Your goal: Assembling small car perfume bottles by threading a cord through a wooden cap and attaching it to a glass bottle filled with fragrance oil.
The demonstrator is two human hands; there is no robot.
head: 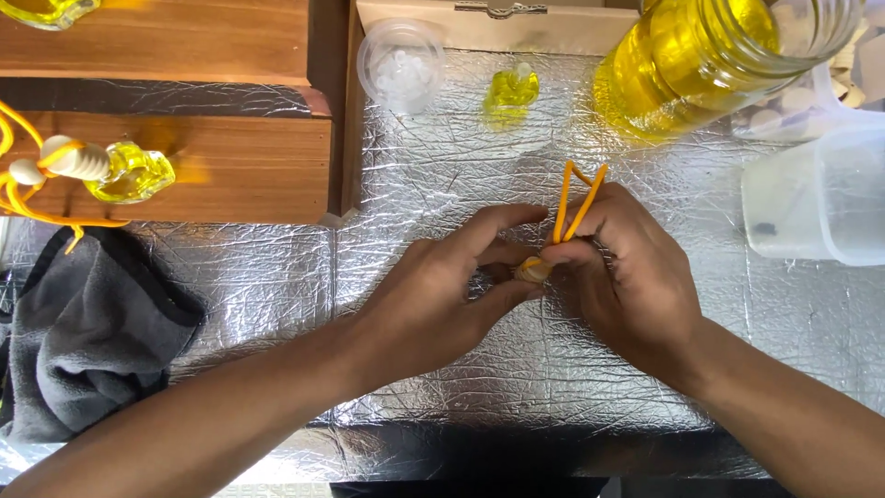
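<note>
A: What sits at the centre?

B: A small pale wooden cap (532,269) with an orange cord (572,201) looped up out of it, held just above the middle of the foil-covered desk (442,369).

A: How do the hands hold it?

B: The left hand (442,295) curls its thumb and fingers closed around the cap. The right hand (631,272) pinches shut on the cord just above the cap.

A: What lies around them?

B: Farther back, a small bottle of yellow liquid (510,92) stands beside a clear round tub (401,63). A big jar of yellow liquid (710,55) is at back right, a clear plastic container (820,198) near it. On the left, a finished bottle with cap and cord (129,171) rests on a wooden board (230,166); a grey cloth (83,332) lies below.
</note>
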